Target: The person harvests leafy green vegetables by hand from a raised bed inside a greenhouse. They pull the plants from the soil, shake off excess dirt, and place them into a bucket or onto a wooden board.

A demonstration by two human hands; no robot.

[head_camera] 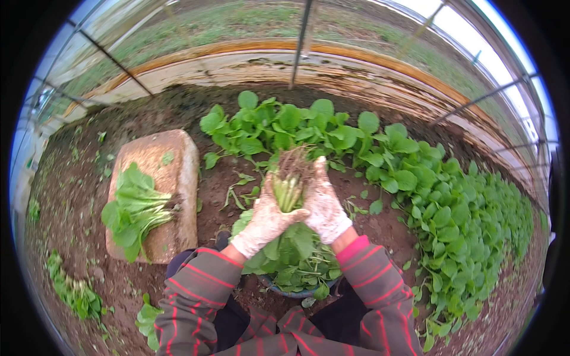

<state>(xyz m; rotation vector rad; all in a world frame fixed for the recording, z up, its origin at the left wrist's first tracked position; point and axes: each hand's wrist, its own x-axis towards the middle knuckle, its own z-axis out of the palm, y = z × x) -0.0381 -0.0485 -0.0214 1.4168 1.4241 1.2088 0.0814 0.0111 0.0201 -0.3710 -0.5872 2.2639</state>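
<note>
Both my hands wear white gloves stained with soil. My left hand (265, 220) is wrapped around a bunch of leafy greens (287, 191), thumb across the pale stems. The tangled roots point away from me and the leaves hang back towards my lap. My right hand (323, 202) lies along the other side of the bunch, its palm against the roots and stems; whether it grips them cannot be made out. Below the hands a basin (296, 294) is heaped with loose leaves and stems, its blue rim showing at the near edge.
On the left a worn block (187, 209) bears another bunch of greens (138, 207). Pulled plants (73, 289) lie on the soil beyond it. Growing greens (445, 222) fill the bed ahead and to the right. A wooden board (249, 66) and metal poles (300, 44) edge the greenhouse.
</note>
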